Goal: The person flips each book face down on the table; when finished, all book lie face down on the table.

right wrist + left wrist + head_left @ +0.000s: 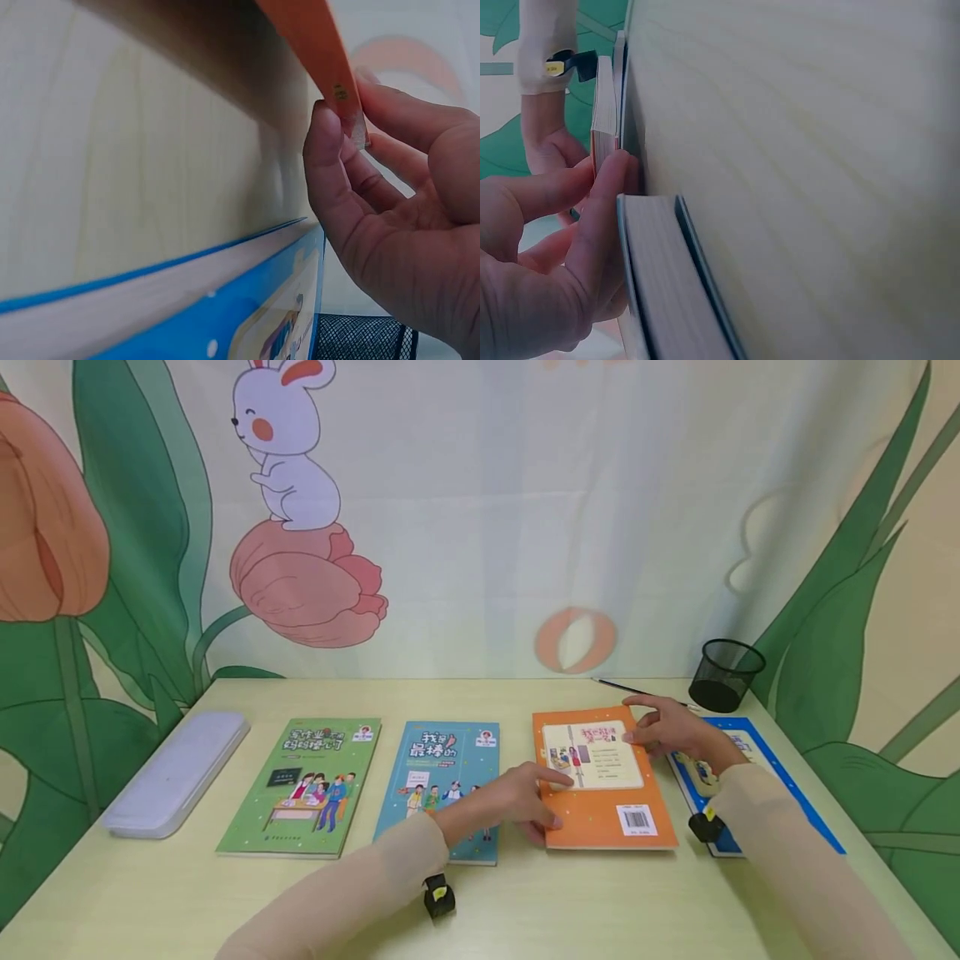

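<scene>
Orange book (600, 781) lies back-cover up on the bench (525, 902), between the teal book (442, 777) and blue book (757, 777). Your left hand (510, 810) pinches its near-left edge, your right hand (671, 731) its far-right corner (apparently lifting it slightly), so both grips steady it.

The table (525, 893) is seen from above and in front by the head view, while the orange book (600, 777) is shared, from very near at table level, by both wrist views.
</scene>
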A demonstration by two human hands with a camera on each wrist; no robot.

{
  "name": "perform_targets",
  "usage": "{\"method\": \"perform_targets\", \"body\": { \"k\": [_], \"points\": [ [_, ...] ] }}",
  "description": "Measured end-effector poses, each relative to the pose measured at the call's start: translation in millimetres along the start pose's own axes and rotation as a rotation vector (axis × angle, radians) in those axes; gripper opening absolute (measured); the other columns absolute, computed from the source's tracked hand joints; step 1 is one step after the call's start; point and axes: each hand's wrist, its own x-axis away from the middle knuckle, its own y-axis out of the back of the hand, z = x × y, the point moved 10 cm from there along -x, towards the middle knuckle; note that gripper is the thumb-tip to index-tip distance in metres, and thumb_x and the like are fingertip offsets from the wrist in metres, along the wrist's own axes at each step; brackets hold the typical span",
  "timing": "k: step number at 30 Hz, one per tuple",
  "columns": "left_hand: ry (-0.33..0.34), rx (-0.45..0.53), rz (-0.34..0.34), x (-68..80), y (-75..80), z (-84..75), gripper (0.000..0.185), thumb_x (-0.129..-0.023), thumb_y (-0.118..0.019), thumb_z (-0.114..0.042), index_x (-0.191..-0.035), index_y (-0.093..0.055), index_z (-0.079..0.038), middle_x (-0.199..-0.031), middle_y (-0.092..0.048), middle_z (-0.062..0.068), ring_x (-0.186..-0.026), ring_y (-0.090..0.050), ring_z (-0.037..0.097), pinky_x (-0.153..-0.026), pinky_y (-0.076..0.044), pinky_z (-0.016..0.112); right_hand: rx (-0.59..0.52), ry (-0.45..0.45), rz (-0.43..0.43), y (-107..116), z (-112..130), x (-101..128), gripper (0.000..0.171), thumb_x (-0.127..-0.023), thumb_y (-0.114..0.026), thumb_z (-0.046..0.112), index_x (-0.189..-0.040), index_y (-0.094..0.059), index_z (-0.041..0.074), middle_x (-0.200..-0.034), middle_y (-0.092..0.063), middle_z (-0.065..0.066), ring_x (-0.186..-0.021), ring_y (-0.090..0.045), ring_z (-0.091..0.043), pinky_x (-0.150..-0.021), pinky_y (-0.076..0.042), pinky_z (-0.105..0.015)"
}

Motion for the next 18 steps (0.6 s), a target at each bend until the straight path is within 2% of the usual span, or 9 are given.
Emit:
{"method": "perform_targets", "body": {
  "k": [3,8,12,14,17,18],
  "points": [
    [0.018,-0.028,0.002,-0.6,-1.0,-0.2,0.056,-0.082,-0.079,-0.001,-0.133,-0.065,-0.020,-0.123,-0.064,0.018,-0.058,-0.071,0.026,-0.056,-0.060,0.034,0.021,-0.006,0.000,-0.4,-2.0,-0.6,0.080,-0.095,-0.069,0.014,-0.158,-0.020,0.004,-0.111,-0.059,-0.020,-0.083,-0.065,-0.022,-0.072,-0.061,-0.037],
    [0.022,-0.051,0.016,0.1,-1.8,-2.4,0.055,-0.082,-0.078,0.002,-0.132,-0.065,-0.016,-0.119,-0.066,0.019,-0.058,-0.071,0.027,-0.056,-0.060,0.035,0.080,-0.027,0.008,-2.1,-4.0,-1.9,0.081,-0.094,-0.070,0.014,-0.157,-0.021,0.002,-0.107,-0.059,-0.019,-0.079,-0.066,-0.020,-0.071,-0.062,-0.037],
    [0.020,-0.075,0.026,0.4,-2.4,-5.4,0.054,-0.082,-0.078,0.002,-0.132,-0.065,-0.014,-0.120,-0.064,0.017,-0.059,-0.071,0.026,-0.056,-0.060,0.035,0.086,-0.044,0.012,-2.6,-5.1,-3.0,0.080,-0.094,-0.070,0.013,-0.157,-0.022,0.003,-0.104,-0.058,-0.017,-0.076,-0.066,-0.020,-0.069,-0.062,-0.036],
    [0.017,-0.091,0.031,0.3,-2.9,-7.2,0.054,-0.082,-0.078,0.002,-0.132,-0.065,-0.013,-0.114,-0.066,0.016,-0.060,-0.071,0.027,-0.056,-0.060,0.035,0.085,-0.052,0.016,-2.5,-6.4,-3.4,0.080,-0.094,-0.070,0.013,-0.157,-0.022,0.003,-0.102,-0.058,-0.016,-0.076,-0.065,-0.019,-0.069,-0.061,-0.035],
    [0.016,-0.122,0.041,-0.7,-3.7,-8.4,0.053,-0.082,-0.079,0.001,-0.132,-0.065,-0.012,-0.096,-0.069,0.014,-0.060,-0.072,0.027,-0.056,-0.060,0.034,0.082,-0.058,0.034,-3.1,-8.2,-3.7,0.079,-0.094,-0.070,0.013,-0.157,-0.022,0.002,-0.101,-0.058,-0.015,-0.074,-0.065,-0.019,-0.069,-0.061,-0.034],
    [0.017,-0.133,0.041,-0.9,-3.9,-8.7,0.053,-0.082,-0.079,0.001,-0.131,-0.065,-0.012,-0.096,-0.070,0.015,-0.060,-0.072,0.027,-0.056,-0.060,0.034,0.084,-0.061,0.039,-3.2,-8.7,-3.9,0.079,-0.094,-0.070,0.013,-0.157,-0.022,0.002,-0.100,-0.059,-0.015,-0.074,-0.065,-0.019,-0.069,-0.061,-0.034]
  ]
}}
